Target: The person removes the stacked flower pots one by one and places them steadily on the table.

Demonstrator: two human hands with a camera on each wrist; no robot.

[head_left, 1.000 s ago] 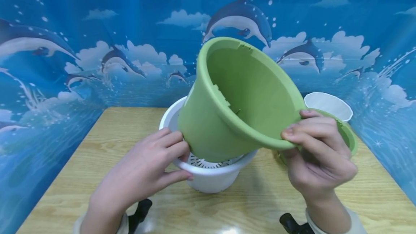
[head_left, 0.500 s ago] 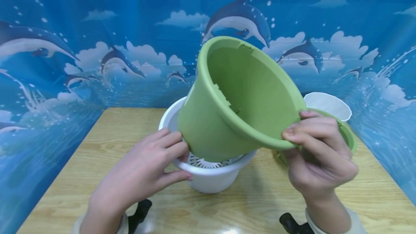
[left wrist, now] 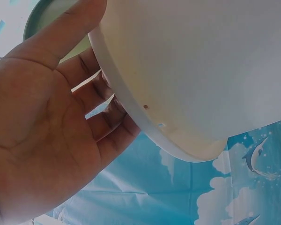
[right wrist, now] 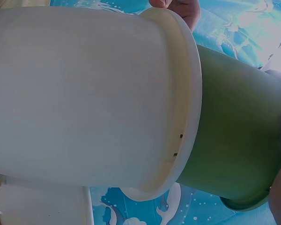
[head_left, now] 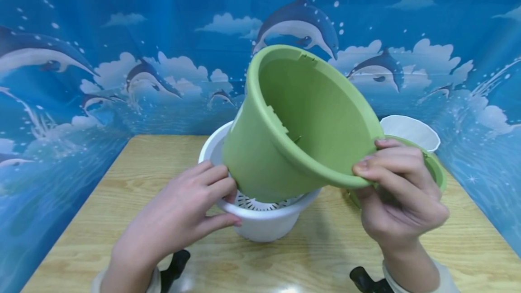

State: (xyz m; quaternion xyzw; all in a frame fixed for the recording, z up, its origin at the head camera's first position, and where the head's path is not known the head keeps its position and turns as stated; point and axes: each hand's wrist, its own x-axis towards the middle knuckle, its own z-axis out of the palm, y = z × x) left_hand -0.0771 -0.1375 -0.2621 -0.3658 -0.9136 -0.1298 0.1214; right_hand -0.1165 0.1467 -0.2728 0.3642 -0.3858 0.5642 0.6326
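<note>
A green plastic bucket (head_left: 260, 162) leans to the right in the head view, its mouth facing up and right and its lower end inside a white bucket (head_left: 264, 227). Slots show in the white bucket's floor. My left hand (head_left: 175, 216) holds the white rim, with fingers over the inside and thumb outside; the left wrist view shows this hand (left wrist: 51, 108) at the rim. With fingers inside and thumb below, my right hand (head_left: 403, 189) pinches the green bucket's rim. In the right wrist view, the green bucket (right wrist: 239, 122) sticks out of the white bucket (right wrist: 84, 98).
Behind my right hand stands another green container (head_left: 438, 171), mostly hidden. A white faceted bowl (head_left: 411, 131) is at the back right of the wooden table (head_left: 122, 184). A dolphin-printed curtain (head_left: 195, 80) encloses the back and sides. Black wrist mounts (head_left: 177, 266) show near the front edge.
</note>
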